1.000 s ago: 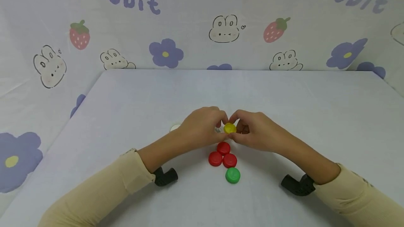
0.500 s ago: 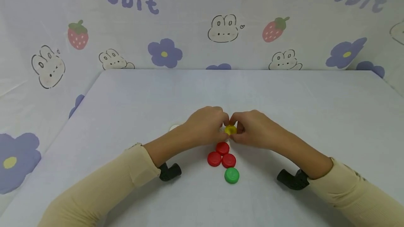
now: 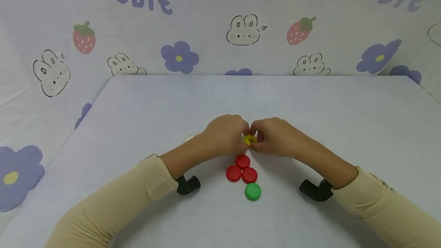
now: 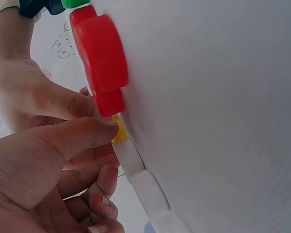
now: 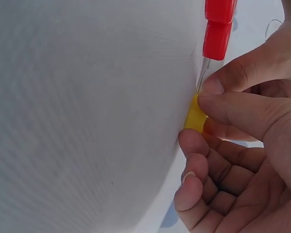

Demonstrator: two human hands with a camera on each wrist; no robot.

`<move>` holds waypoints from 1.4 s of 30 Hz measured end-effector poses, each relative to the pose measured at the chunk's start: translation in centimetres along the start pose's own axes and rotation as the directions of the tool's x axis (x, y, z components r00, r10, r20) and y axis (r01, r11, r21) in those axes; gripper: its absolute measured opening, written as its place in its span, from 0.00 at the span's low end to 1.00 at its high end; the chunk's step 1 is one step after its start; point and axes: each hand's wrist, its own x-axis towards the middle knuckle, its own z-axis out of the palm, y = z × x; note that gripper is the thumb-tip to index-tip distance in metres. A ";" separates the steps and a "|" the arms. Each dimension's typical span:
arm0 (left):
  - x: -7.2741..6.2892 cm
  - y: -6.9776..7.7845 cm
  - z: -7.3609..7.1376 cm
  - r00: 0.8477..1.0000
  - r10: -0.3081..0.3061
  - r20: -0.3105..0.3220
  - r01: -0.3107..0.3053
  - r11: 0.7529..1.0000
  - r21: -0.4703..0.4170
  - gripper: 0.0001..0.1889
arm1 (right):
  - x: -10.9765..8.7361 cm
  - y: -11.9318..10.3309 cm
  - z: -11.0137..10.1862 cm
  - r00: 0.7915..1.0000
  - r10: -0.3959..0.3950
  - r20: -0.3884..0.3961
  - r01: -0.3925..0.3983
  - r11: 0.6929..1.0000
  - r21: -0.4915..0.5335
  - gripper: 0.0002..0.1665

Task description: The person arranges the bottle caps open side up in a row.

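Observation:
Both hands meet at a yellow bottle cap [image 3: 250, 140] near the middle of the table. My left hand [image 3: 225, 135] pinches its left side between thumb and forefinger, and my right hand [image 3: 278, 137] pinches the right side the same way. Fingertips cover much of the cap, which sits close to the table surface in the right wrist view. Just nearer to me, a red cap [image 3: 242, 162] touches two more red caps, a left one [image 3: 233, 173] and a right one [image 3: 249, 175]. Below them lies a green cap [image 3: 253, 191].
White caps [image 4: 130, 156] line up beyond the yellow one in the left wrist view; one white cap [image 3: 190, 138] peeks out behind the left forearm. The white table [image 3: 138, 106] ends at a printed rabbit-pattern cloth [image 3: 206, 30]. Black wrist mounts [image 3: 188, 185] hang under both sleeves.
The hands have drawn slightly closer together around the yellow cap, whose face is now more covered by fingers. Both forearms have shifted a little inward; the red and green caps stay put.

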 end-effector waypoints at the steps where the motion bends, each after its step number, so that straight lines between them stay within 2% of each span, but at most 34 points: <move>1: 0.0 0.0 0.0 1.000 -0.003 -0.001 0.003 1.000 -0.005 0.18 | 0.0 0.0 0.0 1.000 0.003 0.002 -0.003 1.000 0.000 0.18; 11: -0.2 -0.2 0.0 1.000 0.006 -0.007 -0.006 1.000 -0.024 0.16 | 0.1 -0.3 0.2 0.999 0.038 0.008 -0.038 0.999 -0.017 0.20; 21: -0.1 -0.4 0.1 1.000 0.021 -0.016 -0.021 1.000 -0.023 0.15 | -0.1 -0.3 0.3 1.000 0.024 -0.013 -0.025 0.999 -0.034 0.19; 30: -0.4 -0.4 0.1 1.000 0.015 -0.026 -0.015 1.000 -0.009 0.18 | -0.2 -0.3 0.3 0.999 0.031 -0.016 -0.032 0.999 -0.039 0.22; 36: -1.5 -1.1 -0.4 0.996 0.017 -0.084 -0.019 1.000 -0.023 0.20 | -1.1 -0.6 -0.3 0.998 0.062 -0.028 -0.063 0.997 -0.036 0.25; 39: -2.5 -1.5 -0.7 0.994 0.021 -0.111 -0.026 0.999 -0.039 0.17 | -2.0 -0.9 -0.7 0.996 0.067 -0.052 -0.070 0.996 -0.049 0.23; 42: -3.6 -1.7 -0.7 0.994 0.021 -0.107 -0.028 0.998 -0.064 0.13 | -3.0 -1.1 -0.8 0.996 0.053 -0.069 -0.057 0.996 -0.061 0.19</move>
